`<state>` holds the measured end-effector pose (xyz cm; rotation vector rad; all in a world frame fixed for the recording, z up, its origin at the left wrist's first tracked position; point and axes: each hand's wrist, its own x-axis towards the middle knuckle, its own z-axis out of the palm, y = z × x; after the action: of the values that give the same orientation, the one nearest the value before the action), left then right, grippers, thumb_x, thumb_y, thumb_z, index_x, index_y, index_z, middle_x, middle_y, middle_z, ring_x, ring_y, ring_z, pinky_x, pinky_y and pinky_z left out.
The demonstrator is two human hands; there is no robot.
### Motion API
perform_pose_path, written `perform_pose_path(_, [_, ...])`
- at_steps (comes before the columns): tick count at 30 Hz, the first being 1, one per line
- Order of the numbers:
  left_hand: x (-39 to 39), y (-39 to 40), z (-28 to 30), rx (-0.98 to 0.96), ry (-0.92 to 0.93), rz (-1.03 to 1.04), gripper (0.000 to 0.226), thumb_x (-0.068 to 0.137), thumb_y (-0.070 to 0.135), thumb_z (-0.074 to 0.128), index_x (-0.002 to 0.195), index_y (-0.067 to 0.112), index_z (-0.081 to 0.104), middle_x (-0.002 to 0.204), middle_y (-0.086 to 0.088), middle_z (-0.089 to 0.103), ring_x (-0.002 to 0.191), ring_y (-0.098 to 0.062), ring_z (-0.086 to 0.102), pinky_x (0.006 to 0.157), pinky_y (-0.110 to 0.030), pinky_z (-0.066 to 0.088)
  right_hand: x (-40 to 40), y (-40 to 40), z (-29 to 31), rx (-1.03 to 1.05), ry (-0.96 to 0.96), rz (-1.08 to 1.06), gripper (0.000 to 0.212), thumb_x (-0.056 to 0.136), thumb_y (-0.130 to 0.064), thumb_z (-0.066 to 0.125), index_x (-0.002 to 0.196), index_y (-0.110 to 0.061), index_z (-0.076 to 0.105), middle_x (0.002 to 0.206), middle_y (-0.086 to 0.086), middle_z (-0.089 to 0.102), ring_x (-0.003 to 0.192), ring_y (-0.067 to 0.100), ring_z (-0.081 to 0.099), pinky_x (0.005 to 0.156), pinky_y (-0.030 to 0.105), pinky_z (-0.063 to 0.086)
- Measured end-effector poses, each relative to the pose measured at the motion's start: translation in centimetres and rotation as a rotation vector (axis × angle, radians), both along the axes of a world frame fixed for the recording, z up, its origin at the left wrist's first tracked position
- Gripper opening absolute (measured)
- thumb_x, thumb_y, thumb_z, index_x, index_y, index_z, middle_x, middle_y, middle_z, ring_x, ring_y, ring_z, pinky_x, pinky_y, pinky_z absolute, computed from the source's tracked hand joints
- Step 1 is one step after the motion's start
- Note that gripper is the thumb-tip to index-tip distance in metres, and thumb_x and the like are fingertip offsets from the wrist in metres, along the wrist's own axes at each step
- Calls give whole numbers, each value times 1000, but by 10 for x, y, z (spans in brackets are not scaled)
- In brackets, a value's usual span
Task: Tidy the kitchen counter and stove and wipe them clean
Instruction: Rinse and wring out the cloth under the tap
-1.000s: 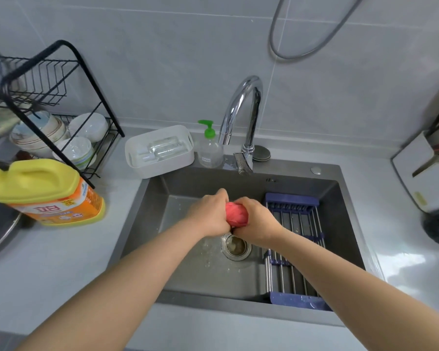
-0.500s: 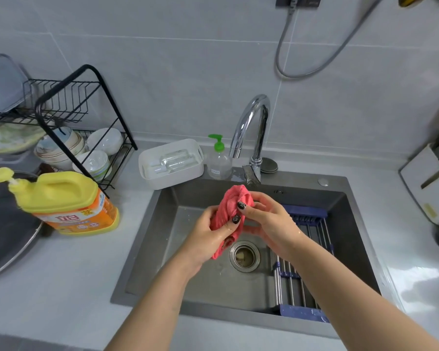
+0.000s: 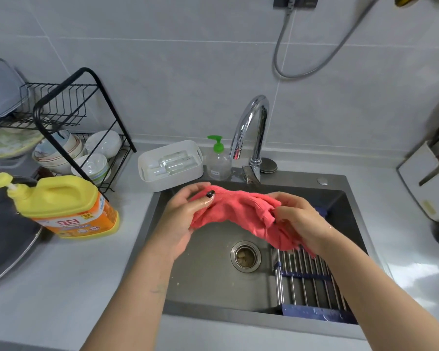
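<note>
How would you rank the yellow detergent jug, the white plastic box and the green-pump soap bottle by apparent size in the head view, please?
1. Yellow detergent jug, though it sits nearest the camera.
2. White plastic box.
3. Green-pump soap bottle.

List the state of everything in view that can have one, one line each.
red cloth: spread out between both hands, held above the sink
left hand: grips the cloth's left end
right hand: grips the cloth's right end
faucet: no water running
sink: not filled, drain unplugged
rack: lying across the sink's right side
yellow detergent jug: upright on the counter
soap dispenser: upright
</note>
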<state>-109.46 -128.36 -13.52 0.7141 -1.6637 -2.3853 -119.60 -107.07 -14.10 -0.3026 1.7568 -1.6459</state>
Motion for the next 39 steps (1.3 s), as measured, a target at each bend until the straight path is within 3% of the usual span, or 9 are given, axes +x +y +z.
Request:
perform_pose_path(4, [-6, 4, 13, -65, 45, -81, 31, 84, -9, 55, 103, 14, 66, 93, -5, 73, 84, -19, 68, 73, -29, 55, 0, -2, 2, 212, 376, -57, 52, 70, 14, 51, 102, -23, 68, 97, 7, 72, 97, 23, 68, 87, 36, 55])
perform_pose_path(9, [-7, 17, 29, -409, 72, -310, 31, 86, -10, 57, 101, 16, 65, 89, 0, 75, 81, -11, 69, 74, -20, 53, 16, -15, 27, 125, 406, 111, 79, 64, -10, 66, 135, -36, 46, 126, -13, 58, 118, -2, 52, 96, 24, 41])
perform_pose_path(14, [-5, 24, 38, -678, 121, -352, 33, 88, -9, 57, 101, 20, 63, 88, 7, 76, 85, -12, 71, 80, -25, 55, 19, -22, 31, 269, 548, 273, 46, 77, -18, 77, 120, -24, 62, 97, -4, 71, 84, 11, 67, 78, 33, 56])
perform_pose_path(18, [0, 19, 40, -596, 176, -252, 24, 90, -4, 61, 104, 15, 64, 90, 4, 76, 83, -8, 69, 79, -20, 53, 18, -16, 43, 320, 609, 170, 17, 83, -23, 73, 80, -7, 68, 57, -3, 47, 50, 2, 37, 49, 20, 35])
perform_pose_path(20, [1, 19, 38, -575, 199, -184, 23, 89, -3, 63, 104, 15, 64, 90, 1, 76, 82, -8, 69, 80, -21, 52, 19, -13, 56, 286, 666, 131, 21, 85, -22, 71, 68, -13, 63, 55, -9, 38, 47, 2, 31, 45, 16, 25])
perform_pose_path(24, [1, 20, 36, -557, 213, -76, 20, 89, 0, 63, 96, 20, 65, 80, 5, 75, 74, -6, 66, 75, -25, 54, 8, -11, 74, 306, 810, 110, 13, 81, -25, 74, 77, -14, 68, 61, -7, 53, 55, 3, 43, 52, 13, 36])
perform_pose_path(28, [4, 25, 40, -415, 306, -21, 8, 89, 2, 62, 90, 10, 63, 71, 4, 73, 66, -8, 67, 64, -22, 56, -1, 2, 77, 389, 649, 160, 38, 70, -46, 75, 84, -11, 72, 68, 2, 60, 61, 10, 50, 59, 24, 42])
perform_pose_path(34, [-1, 31, 28, -308, 225, -302, 33, 68, 28, 81, 94, 12, 69, 85, 2, 75, 81, -11, 69, 75, -24, 55, -3, 6, 88, -286, 76, 69, 25, 72, -24, 74, 83, -2, 68, 79, 17, 68, 68, 24, 64, 66, 37, 56])
perform_pose_path(39, [-10, 58, 16, -195, 153, -362, 23, 74, 20, 70, 95, 10, 72, 84, 2, 74, 78, -6, 65, 77, -22, 51, -27, 22, 60, -435, -266, -215, 40, 76, -41, 64, 89, -5, 72, 91, 19, 68, 88, 32, 65, 89, 41, 51])
